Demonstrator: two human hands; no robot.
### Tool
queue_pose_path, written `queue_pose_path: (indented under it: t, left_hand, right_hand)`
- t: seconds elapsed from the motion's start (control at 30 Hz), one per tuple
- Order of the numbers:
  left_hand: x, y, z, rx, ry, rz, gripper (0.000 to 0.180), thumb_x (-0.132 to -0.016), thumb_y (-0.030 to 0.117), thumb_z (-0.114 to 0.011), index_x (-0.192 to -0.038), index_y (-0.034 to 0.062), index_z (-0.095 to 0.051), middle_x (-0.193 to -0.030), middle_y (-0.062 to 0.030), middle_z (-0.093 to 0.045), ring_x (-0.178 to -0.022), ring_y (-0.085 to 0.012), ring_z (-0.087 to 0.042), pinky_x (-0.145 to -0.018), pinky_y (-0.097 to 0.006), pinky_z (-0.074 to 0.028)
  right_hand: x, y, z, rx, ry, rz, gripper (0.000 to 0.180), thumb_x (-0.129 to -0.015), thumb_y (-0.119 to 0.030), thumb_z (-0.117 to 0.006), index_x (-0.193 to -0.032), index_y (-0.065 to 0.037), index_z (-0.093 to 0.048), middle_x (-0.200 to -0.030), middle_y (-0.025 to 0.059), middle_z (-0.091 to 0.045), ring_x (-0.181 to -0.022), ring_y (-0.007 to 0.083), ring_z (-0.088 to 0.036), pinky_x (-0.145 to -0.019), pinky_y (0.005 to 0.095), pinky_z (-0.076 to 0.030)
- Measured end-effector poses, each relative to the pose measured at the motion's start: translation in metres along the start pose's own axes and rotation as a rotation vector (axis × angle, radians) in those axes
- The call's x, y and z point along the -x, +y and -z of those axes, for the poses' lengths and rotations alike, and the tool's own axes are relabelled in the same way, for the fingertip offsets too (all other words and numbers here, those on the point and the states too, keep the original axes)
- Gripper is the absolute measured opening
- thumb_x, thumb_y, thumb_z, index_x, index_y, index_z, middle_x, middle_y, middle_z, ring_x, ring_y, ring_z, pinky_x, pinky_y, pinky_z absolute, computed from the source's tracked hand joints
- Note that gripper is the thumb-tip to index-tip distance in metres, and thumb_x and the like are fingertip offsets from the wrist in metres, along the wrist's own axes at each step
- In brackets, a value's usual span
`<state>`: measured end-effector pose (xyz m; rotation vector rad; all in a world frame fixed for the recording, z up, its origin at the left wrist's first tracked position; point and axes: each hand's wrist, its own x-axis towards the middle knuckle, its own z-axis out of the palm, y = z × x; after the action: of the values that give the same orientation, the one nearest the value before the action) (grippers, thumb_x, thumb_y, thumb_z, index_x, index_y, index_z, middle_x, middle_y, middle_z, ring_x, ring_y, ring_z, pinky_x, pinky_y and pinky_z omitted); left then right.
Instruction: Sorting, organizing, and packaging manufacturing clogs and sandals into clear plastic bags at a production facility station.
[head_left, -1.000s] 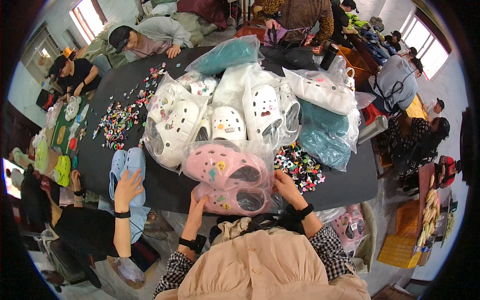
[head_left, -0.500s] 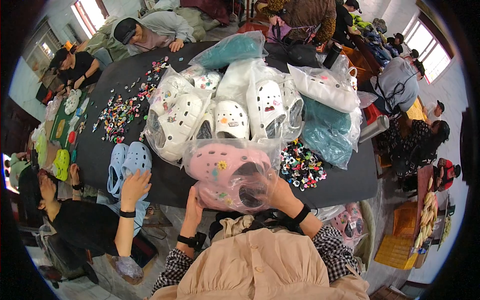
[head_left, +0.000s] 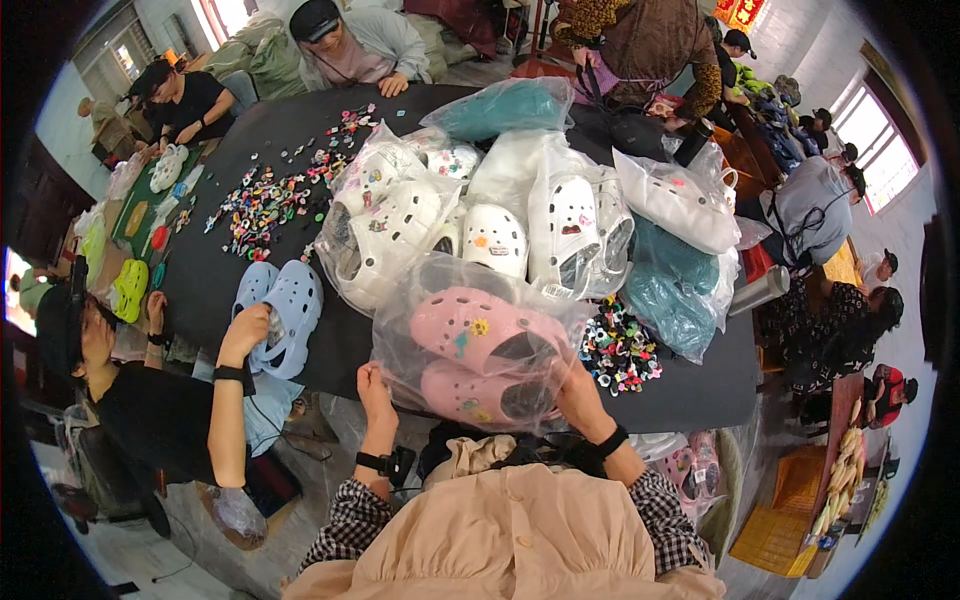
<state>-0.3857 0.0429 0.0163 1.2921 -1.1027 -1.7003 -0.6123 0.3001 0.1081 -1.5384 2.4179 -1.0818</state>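
Observation:
A pair of pink clogs (head_left: pixel 455 328) with flower charms lies inside a clear plastic bag (head_left: pixel 395 345) at the table's near edge, one clog above the other. At the bag's lower left corner my left hand (head_left: pixel 377 400) pinches the film. My right hand (head_left: pixel 583 398) is closed on the bag's right side, next to the heel ends of the clogs. Just beyond lie bagged white clogs (head_left: pixel 492 243) with charms. Right of the bag is a pile of small colourful charms (head_left: pixel 622 350).
At the left, a co-worker's hand (head_left: pixel 245 332) holds light blue clogs (head_left: pixel 297 305). More loose charms (head_left: pixel 265 210) spread over the black table (head_left: pixel 195 290). Teal bagged items (head_left: pixel 670 270) and a metal flask (head_left: pixel 760 290) stand at the right. Another person leans at the far edge.
My left hand has gone from the clogs' side to the bag's corner. The bag's film now spreads wider around the clogs. The co-worker's hand has shifted on the blue clogs.

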Motion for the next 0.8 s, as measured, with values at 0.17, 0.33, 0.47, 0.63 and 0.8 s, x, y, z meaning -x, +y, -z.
queue_pose_path:
  t: [0.17,0.33,0.47,0.63,0.8]
  left_hand:
    - [-0.011,0.047,-0.009,0.2,-0.126,0.156,0.03,-0.096,0.031,-0.054,-0.114,0.0085,-0.06,-0.088,0.0025,-0.059,-0.073,-0.0066,-0.052,-0.064,-0.022,-0.039]
    - [-0.023,0.07,-0.003,-0.499,-0.554,-0.152,0.041,-0.098,0.033,-0.052,-0.125,0.0039,-0.061,-0.127,-0.0051,-0.06,-0.109,-0.0142,-0.056,-0.093,-0.029,-0.042]
    - [-0.049,0.1,0.002,-0.146,0.007,-0.328,0.023,-0.097,0.013,-0.049,-0.112,0.0048,-0.065,-0.097,0.0012,-0.06,-0.089,-0.0118,-0.053,-0.081,-0.027,-0.043]
    - [-0.07,0.108,0.053,-0.433,0.252,-0.685,0.031,-0.088,-0.002,-0.043,-0.113,-0.0014,-0.06,-0.111,-0.0118,-0.056,-0.106,-0.0244,-0.055,-0.097,-0.035,-0.04]
    - [-0.017,0.119,0.022,-0.807,0.249,-0.853,0.06,-0.079,-0.009,-0.041,-0.138,-0.0013,-0.038,-0.132,-0.0246,-0.048,-0.118,-0.0356,-0.052,-0.101,-0.036,-0.038]
  right_hand:
    - [0.005,-0.022,0.049,0.075,0.0,-0.103,0.024,-0.08,0.0,-0.063,-0.102,-0.008,-0.056,-0.1,0.017,-0.052,-0.079,0.0398,-0.061,-0.063,0.0456,-0.051]
    - [0.015,-0.022,0.078,0.202,0.077,-0.107,0.019,-0.079,-0.002,-0.065,-0.095,-0.009,-0.058,-0.091,0.0132,-0.051,-0.074,0.0351,-0.06,-0.059,0.0425,-0.05]
    - [0.039,-0.018,0.098,0.274,0.147,-0.199,0.021,-0.076,0.001,-0.065,-0.095,-0.008,-0.059,-0.09,0.0132,-0.052,-0.073,0.0347,-0.06,-0.06,0.0429,-0.049]
    - [0.07,-0.015,0.111,0.17,0.23,-0.388,0.021,-0.073,0.002,-0.069,-0.091,-0.004,-0.059,-0.085,0.0135,-0.053,-0.069,0.0318,-0.059,-0.06,0.038,-0.047]
    - [0.094,-0.014,0.104,0.025,0.284,-0.452,0.022,-0.075,-0.002,-0.071,-0.093,0.0,-0.059,-0.082,0.0126,-0.054,-0.068,0.0257,-0.057,-0.06,0.0335,-0.045]
